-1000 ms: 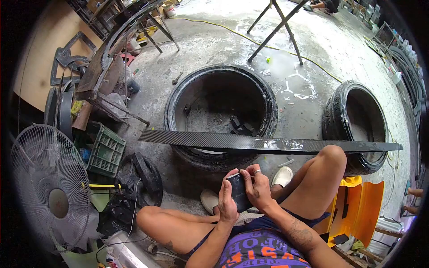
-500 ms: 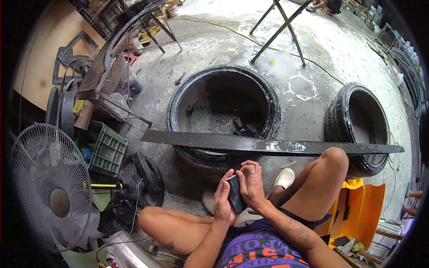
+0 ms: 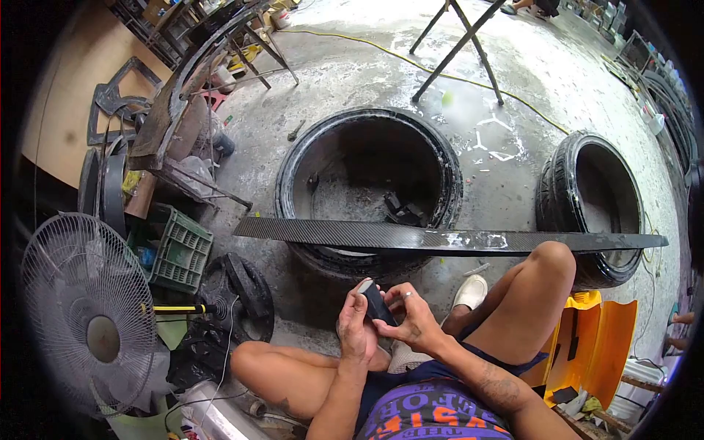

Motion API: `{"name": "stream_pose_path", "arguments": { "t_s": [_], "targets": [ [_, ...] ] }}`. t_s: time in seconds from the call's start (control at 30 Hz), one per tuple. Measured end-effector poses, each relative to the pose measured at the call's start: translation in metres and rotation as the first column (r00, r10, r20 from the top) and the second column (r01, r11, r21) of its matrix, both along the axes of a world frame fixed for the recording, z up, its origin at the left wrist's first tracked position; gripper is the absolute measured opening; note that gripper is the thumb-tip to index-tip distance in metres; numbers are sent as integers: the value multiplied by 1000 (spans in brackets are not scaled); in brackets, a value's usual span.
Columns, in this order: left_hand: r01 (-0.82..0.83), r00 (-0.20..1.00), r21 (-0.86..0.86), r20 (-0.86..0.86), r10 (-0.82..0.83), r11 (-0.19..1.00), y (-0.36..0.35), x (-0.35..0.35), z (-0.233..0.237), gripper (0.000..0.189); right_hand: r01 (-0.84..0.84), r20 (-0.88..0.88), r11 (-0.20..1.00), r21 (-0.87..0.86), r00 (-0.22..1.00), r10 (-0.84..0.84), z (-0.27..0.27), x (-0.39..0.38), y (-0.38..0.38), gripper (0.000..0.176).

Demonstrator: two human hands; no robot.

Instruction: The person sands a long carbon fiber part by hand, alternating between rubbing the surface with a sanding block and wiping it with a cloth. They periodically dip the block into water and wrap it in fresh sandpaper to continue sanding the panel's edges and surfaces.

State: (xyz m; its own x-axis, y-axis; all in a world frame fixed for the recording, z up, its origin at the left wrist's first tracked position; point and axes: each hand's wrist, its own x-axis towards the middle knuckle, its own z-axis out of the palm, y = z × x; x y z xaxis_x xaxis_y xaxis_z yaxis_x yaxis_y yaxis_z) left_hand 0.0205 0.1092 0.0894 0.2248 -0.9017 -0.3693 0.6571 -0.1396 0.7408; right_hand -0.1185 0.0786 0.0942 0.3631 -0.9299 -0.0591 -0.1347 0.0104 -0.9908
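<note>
Between my hands, over my lap, is a small dark block (image 3: pixel 378 302) with a lighter end. My left hand (image 3: pixel 355 328) has its fingers and thumb around the block's left side. From the right, my right hand (image 3: pixel 412 320) grips the block's lower end, a ring on one finger. Just beyond my hands a long dark strip with a woven pattern (image 3: pixel 352 233) lies across a large tire (image 3: pixel 282 183) and a smaller tire (image 3: pixel 554 192) at the right. Black pieces (image 3: pixel 405 213) lie inside the large tire.
A fan (image 3: pixel 95 323) stands at the left beside a green crate (image 3: pixel 181 249). An orange panel (image 3: pixel 598 348) is at the right. Metal stand legs (image 3: pixel 469 44) and a yellow cable (image 3: pixel 367 44) are beyond the tires. Another person's legs show at the top right.
The block has turned in my hands and tilts to the left at its top. My right hand's fingers have come down from the block's upper end toward its lower end.
</note>
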Motion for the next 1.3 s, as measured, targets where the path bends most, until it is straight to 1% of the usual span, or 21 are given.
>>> {"name": "stream_pose_path", "arguments": {
  "t_s": [0.23, 0.3, 0.33, 0.37, 0.43, 0.47, 0.5, 0.53, 0.57, 0.63, 0.7, 0.73, 0.83, 0.87, 0.9, 0.93, 0.97, 1.07, 1.17, 1.23, 1.3],
  "targets": [
    [76, 997, -136, 31, -73, 988, -5, 1, 20, 53, -64, 19, 996, -69, 998, 66, 12, -7, -15, 58],
    [40, 997, -136, 78, -30, 990, -14, 5, 14, 51, -96, -49, 978, -186, 995, 88, 20, -20, -26, 58],
    [-2, 992, -137, 122, 19, 991, -19, 7, 9, 49, -68, -101, 905, -420, 994, 28, 29, -39, -34, 59],
    [4, 992, -141, 124, 14, 990, -23, 11, 3, 49, -45, -153, 890, -455, 988, -28, 54, -65, -40, 57],
    [-56, 978, -174, 190, 89, 983, -29, 20, -9, 40, 108, -285, 890, -444, 924, -255, 101, -135, -35, 51],
    [-78, 978, -177, 178, 109, 981, -31, 21, -10, 39, 329, -77, 788, -520, 901, -427, 82, -182, -25, 42],
    [-77, 977, -192, 179, 112, 978, -32, 24, -17, 39, 467, -90, 727, -504, 808, -582, 104, -212, -14, 26],
    [-70, 973, -191, 205, 110, 979, -32, 27, -18, 38, 749, 71, 634, -190, 655, -752, 116, -231, 3, 15],
    [-59, 968, -188, 230, 102, 980, -33, 30, -19, 37, 766, -53, 529, -365, 550, -834, 96, -289, 18, 12],
    [-58, 962, -158, 255, 98, 986, -32, 35, -23, 35, 780, -230, 501, -374, 446, -865, 41, -388, 69, 15],
    [-126, 887, -111, 433, 162, 986, -36, 37, -29, 34, 816, -559, 487, -312, 256, -788, -4, -427, 121, 19],
    [-115, 887, -125, 433, 158, 985, -37, 37, -30, 34, 931, -491, 361, -56, 289, -822, -40, -436, 140, 22],
    [-42, 903, -146, 417, 100, 988, -45, 41, -22, 34, 913, -489, 296, 280, 401, -775, -125, -434, 173, 32],
    [-31, 876, -163, 471, 105, 986, -50, 44, -26, 36, 887, -573, 353, 299, 462, -677, -129, -426, 174, 37],
    [35, 920, -209, 389, 50, 977, -53, 40, -16, 36, 854, -619, 440, 277, 509, -598, -160, -433, 183, 44],
    [83, 920, -212, 392, 7, 974, -57, 29, -1, 38, 851, -630, 369, 374, 525, -573, -230, -456, 203, 44],
    [118, 915, -219, 403, -20, 969, -62, 20, 11, 39, 816, -589, 193, 545, 537, -604, -161, -416, 173, 45],
    [174, 862, -188, 504, -57, 967, -76, -3, 26, 40, 861, -690, 178, 477, 492, -531, -225, -436, 202, 37],
    [329, 713, -166, 689, -129, 929, -91, -26, 41, 34, 920, -655, 156, 361, 369, -659, -297, -459, 256, 30],
    [396, 677, -102, 704, -215, 912, -103, -43, 42, 33, 943, -499, 163, 290, 294, -815, -335, -478, 283, 26],
    [432, 750, -99, 592, -296, 897, -121, -64, 40, 33, 949, -245, 193, 250, 255, -936, -374, -502, 319, 22]
  ]
}}
